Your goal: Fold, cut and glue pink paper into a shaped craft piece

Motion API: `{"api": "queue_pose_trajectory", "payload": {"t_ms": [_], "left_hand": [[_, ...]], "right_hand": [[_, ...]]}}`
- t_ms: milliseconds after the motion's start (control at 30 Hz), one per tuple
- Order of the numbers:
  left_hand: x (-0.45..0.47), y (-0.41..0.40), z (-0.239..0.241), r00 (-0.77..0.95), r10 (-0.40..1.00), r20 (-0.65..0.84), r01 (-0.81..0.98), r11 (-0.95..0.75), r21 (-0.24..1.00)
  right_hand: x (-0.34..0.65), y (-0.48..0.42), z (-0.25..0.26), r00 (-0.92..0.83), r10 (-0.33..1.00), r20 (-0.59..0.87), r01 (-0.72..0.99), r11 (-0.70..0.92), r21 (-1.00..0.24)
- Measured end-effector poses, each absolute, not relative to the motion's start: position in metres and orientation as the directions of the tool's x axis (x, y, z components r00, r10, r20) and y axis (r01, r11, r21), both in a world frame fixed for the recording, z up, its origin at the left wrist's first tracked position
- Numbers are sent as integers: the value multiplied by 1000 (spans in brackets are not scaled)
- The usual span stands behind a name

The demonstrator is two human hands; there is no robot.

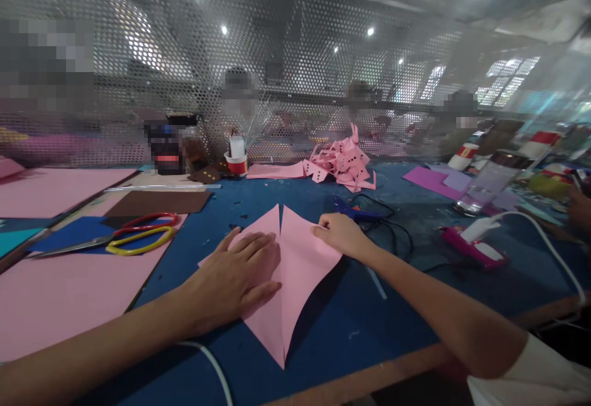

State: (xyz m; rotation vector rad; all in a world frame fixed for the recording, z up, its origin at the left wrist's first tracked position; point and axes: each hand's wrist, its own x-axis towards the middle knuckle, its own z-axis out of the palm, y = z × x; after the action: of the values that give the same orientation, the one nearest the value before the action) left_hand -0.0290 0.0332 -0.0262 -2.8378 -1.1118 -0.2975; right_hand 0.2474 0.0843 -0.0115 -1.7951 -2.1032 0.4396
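Observation:
A sheet of pink paper (302, 270) lies on the blue tabletop, turned like a diamond, with two flaps meeting along a middle line. My left hand (242, 273) rests flat on the left flap, fingers stretched out. The right flap is lifted and curves up from the table. At its right corner my right hand (339, 233) pinches the paper's edge, its fingers curled. Behind my right hand lies a blue glue gun (355, 211) with a black cord.
Scissors (138, 233) with red and yellow handles lie left on coloured sheets. At the back stand a paper cup (237, 163) and a pile of pink cutouts (344, 161). A magenta power strip (475, 249) with a white cable lies right. A perforated metal screen (277, 42) rises behind.

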Motion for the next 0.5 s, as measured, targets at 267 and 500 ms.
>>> {"api": "queue_pose_trajectory", "payload": {"t_ms": [267, 500], "left_hand": [[-29, 32, -26, 715, 665, 215, 679, -734, 10], [-31, 36, -29, 702, 674, 230, 692, -722, 6]], "right_hand": [[248, 84, -9, -151, 987, 48, 873, 156, -462], [250, 85, -8, -131, 990, 56, 816, 140, -562]]}}
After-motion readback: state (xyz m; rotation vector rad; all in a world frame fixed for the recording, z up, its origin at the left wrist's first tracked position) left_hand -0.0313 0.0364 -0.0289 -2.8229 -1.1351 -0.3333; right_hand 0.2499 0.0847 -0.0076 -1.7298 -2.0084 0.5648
